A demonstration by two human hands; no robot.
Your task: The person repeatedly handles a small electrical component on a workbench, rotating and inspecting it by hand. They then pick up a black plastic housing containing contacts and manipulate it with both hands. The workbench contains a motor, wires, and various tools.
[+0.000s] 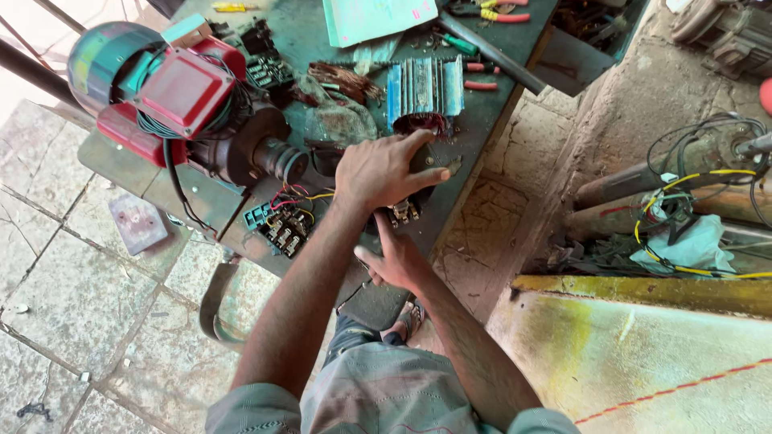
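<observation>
1. Head view, centre of the frame: my left hand [384, 170] lies palm down over a dark, blocky electrical part [402, 210] at the near edge of the green workbench [305, 32]; fingers curled over its top, thumb pointing toward the upper right; the hand covers most of it, so I cannot tell how firmly it is clamped.
2. Just below, my right hand [392, 259] comes up under the same part; index finger straight and touching its underside near some pale metal terminals; the rest of that hand is loosely open and holds nothing that I can see.
3. Handling, as I judge it: the part looks rigid and fairly dense, with small exposed contacts that could bend; I would hold the solid body, not the terminals or wires.
4. Left of the hands: a green terminal block [277, 225] with thin red and yellow wires, likely flimsy.
5. Upper left: a red and green motor [169, 96], clearly heavy.
6. Upper centre: a blue finned stator housing [425, 90] with copper windings, touching nothing I hold; pliers [494, 14] above it at the top edge.
</observation>
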